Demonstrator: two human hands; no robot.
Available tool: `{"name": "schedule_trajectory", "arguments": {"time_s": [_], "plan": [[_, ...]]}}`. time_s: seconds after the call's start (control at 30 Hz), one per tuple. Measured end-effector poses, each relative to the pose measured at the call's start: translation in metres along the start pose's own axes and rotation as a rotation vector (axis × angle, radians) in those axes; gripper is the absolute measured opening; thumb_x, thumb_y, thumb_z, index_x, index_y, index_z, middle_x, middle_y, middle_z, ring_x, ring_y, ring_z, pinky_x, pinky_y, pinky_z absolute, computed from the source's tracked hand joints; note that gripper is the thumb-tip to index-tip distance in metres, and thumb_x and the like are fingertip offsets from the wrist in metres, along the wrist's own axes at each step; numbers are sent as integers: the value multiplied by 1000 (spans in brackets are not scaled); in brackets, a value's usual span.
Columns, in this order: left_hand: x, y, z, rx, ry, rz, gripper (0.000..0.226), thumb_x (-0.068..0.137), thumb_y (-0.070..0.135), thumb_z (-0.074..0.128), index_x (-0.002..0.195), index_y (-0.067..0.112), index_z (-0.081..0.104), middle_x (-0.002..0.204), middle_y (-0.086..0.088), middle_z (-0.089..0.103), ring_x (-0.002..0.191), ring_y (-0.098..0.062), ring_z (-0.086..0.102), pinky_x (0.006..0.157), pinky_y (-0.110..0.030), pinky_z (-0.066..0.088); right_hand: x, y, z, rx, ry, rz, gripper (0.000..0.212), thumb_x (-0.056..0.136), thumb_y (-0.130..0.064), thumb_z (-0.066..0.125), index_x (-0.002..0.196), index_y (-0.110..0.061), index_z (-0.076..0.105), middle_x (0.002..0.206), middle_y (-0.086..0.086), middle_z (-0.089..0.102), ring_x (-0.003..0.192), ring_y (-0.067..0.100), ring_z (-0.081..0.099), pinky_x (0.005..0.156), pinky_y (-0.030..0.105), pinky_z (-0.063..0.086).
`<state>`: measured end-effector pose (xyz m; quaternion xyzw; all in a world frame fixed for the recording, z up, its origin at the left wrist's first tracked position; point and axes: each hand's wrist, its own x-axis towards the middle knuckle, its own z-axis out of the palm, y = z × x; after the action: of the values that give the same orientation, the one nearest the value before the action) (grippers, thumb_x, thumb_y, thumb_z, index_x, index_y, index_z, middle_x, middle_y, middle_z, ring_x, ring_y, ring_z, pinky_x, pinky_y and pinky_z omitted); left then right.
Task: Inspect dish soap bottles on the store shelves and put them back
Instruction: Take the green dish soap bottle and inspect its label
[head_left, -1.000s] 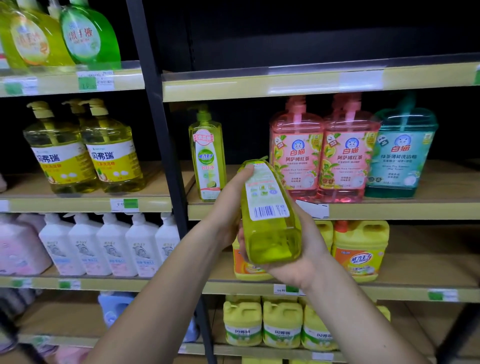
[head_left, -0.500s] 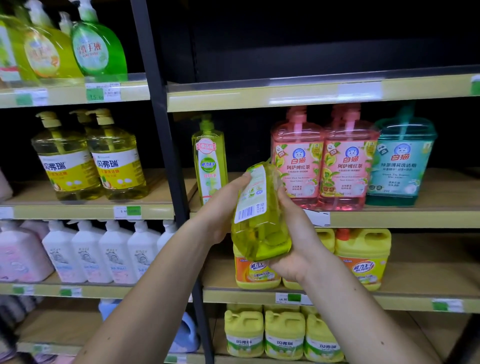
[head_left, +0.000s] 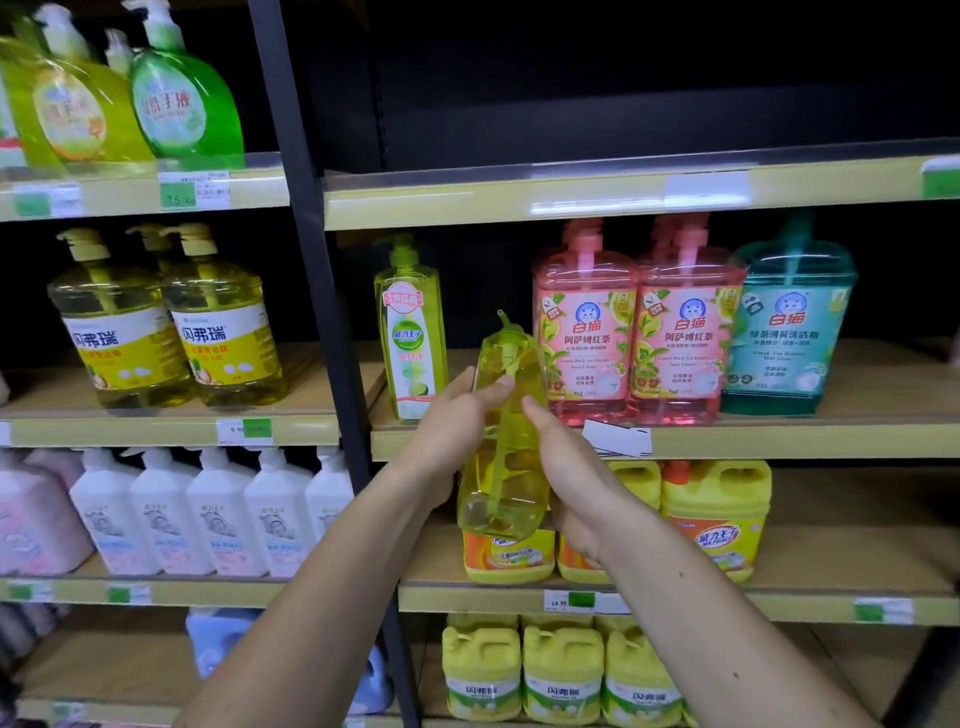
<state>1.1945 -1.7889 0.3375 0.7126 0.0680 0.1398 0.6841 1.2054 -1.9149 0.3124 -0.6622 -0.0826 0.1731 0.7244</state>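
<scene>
Both hands are gripping a yellow-green bottle (head_left: 506, 457) between them, nearly upright with its pump on top. The left hand (head_left: 449, 431) is curling round its left side, thumb across the front; the right hand (head_left: 571, 473) is clasping its right side. A matching bottle (head_left: 413, 332) is standing on the shelf (head_left: 779, 441) just above the left hand.

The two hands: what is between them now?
In the head view, a yellow-green pump bottle stands upright between the left hand and right hand, gripped by both.
</scene>
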Motion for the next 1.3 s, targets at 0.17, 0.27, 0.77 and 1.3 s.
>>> {"name": "schedule_trajectory", "arguments": {"time_s": [0.17, 0.27, 0.77, 1.3], "plan": [[-4, -16, 3, -105, 15, 82, 66, 104, 38, 68, 164, 29, 43, 153, 15, 59, 129, -4, 62, 98, -29, 55, 1, 5, -5, -50, -12, -66, 72, 102, -79, 34, 164, -43, 34, 169, -4, 42, 153, 21, 43, 127, 54, 33], [-5, -27, 1, -229, 1, 155, 60, 104, 29, 68, 161, 31, 48, 148, 12, 67, 133, -10, 66, 113, -41, 54, 0, 18, -7, -154, 50, -208, 83, 93, -89, 24, 163, -46, 36, 166, -16, 42, 155, 16, 40, 128, 50, 33], [-9, -46, -13, -465, -108, 163, 37, 109, 43, 51, 130, 24, 75, 130, -14, 76, 112, -26, 78, 84, -35, 65, -16, 47, -5, 64, -137, -603, 62, 101, -44, 67, 147, -70, 35, 144, -37, 58, 134, -7, 58, 99, 18, 56], [-30, -30, -9, -173, -10, 471, 58, 109, 53, 49, 163, 31, 41, 154, 7, 62, 142, -15, 60, 115, -37, 53, -22, 52, 1, -58, -54, -760, 64, 96, -70, 61, 153, -67, 32, 164, -34, 37, 154, -5, 34, 120, 21, 39]]}}
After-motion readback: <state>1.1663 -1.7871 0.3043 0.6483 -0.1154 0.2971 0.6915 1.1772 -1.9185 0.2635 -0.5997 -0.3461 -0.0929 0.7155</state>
